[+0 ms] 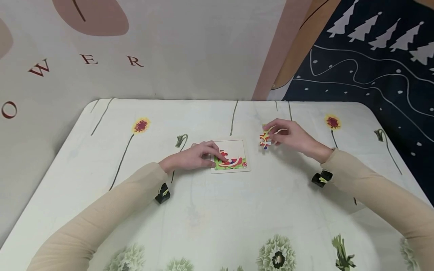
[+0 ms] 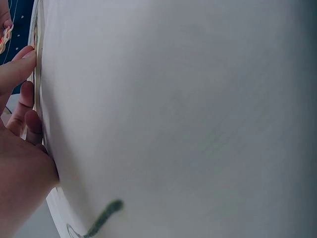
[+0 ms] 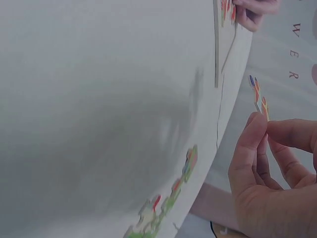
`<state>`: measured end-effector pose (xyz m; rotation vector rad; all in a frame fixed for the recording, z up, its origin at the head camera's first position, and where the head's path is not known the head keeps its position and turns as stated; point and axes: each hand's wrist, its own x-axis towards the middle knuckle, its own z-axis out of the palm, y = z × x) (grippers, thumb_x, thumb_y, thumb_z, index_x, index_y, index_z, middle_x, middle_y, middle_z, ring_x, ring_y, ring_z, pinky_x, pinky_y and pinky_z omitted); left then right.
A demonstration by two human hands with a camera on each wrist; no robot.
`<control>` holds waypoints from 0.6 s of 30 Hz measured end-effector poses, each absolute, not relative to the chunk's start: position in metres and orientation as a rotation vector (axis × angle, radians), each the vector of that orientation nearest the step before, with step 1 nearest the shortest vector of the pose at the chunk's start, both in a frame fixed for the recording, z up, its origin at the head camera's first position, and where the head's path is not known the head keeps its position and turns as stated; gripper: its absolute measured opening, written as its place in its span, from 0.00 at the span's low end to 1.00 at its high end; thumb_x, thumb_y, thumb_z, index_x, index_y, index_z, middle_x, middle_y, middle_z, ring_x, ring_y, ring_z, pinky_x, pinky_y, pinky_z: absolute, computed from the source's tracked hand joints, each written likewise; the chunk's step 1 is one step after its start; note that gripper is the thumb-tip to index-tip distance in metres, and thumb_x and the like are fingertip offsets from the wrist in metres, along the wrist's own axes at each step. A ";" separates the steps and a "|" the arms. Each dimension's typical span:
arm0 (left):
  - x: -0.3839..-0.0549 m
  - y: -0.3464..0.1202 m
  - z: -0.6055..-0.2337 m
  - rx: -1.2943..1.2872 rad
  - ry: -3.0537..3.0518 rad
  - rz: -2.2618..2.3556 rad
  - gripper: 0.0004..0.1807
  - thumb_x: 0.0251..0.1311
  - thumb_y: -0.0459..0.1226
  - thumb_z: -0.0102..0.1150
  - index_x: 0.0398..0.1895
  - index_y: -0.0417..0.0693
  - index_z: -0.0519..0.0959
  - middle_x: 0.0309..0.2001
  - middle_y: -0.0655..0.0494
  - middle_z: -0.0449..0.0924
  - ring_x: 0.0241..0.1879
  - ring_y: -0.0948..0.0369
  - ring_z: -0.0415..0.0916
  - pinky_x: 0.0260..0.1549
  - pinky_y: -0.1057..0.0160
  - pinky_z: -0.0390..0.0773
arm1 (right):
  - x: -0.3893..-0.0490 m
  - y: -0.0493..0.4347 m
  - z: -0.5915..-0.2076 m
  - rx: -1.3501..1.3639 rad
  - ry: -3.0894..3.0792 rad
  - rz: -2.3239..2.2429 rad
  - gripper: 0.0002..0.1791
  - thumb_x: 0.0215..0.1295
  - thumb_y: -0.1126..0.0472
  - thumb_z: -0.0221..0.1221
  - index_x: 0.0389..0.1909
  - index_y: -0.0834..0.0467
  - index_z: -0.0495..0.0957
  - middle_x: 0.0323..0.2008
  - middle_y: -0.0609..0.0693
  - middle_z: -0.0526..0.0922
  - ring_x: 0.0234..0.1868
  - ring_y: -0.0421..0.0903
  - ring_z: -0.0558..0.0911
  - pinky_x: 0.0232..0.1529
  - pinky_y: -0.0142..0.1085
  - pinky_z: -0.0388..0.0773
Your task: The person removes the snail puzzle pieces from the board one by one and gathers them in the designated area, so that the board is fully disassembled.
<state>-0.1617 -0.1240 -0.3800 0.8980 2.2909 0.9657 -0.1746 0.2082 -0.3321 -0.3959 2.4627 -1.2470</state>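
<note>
A square jigsaw board [image 1: 234,146] lies flat in the middle of the table, with colourful pieces [image 1: 234,163] set along its lower part and plain white above them. My left hand [image 1: 191,156] rests over the board's left side, fingers extended onto the pieces. To the right of the board, my right hand [image 1: 291,136] pinches a red, yellow and blue puzzle piece [image 1: 264,139] between thumb and fingertips. The right wrist view shows this puzzle piece [image 3: 258,96] held up off the table, edge-on to the camera.
Several loose puzzle pieces [image 3: 171,198] with green edges lie on the table beneath the right hand. The white tablecloth [image 1: 217,210] has printed flowers and stems. Behind the table hang a pale lettered cloth [image 1: 190,49] and a dark cloth with white trees [image 1: 366,71].
</note>
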 end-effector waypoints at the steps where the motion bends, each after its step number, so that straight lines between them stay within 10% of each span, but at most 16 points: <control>1: -0.162 -0.124 -0.380 0.898 2.290 0.967 0.18 0.61 0.32 0.62 0.54 0.54 0.85 0.54 0.54 0.75 0.54 0.55 0.67 0.53 0.49 0.52 | -0.175 0.210 -0.331 -0.392 2.470 -1.240 0.18 0.72 0.68 0.54 0.60 0.63 0.75 0.52 0.62 0.79 0.40 0.41 0.82 0.41 0.28 0.80; 18: -0.162 -0.124 -0.379 0.879 2.290 0.972 0.17 0.62 0.32 0.62 0.53 0.54 0.85 0.53 0.54 0.75 0.53 0.56 0.67 0.52 0.50 0.51 | -0.184 0.238 -0.335 -0.276 2.581 -1.120 0.16 0.73 0.65 0.54 0.58 0.63 0.73 0.51 0.62 0.78 0.42 0.47 0.82 0.41 0.29 0.79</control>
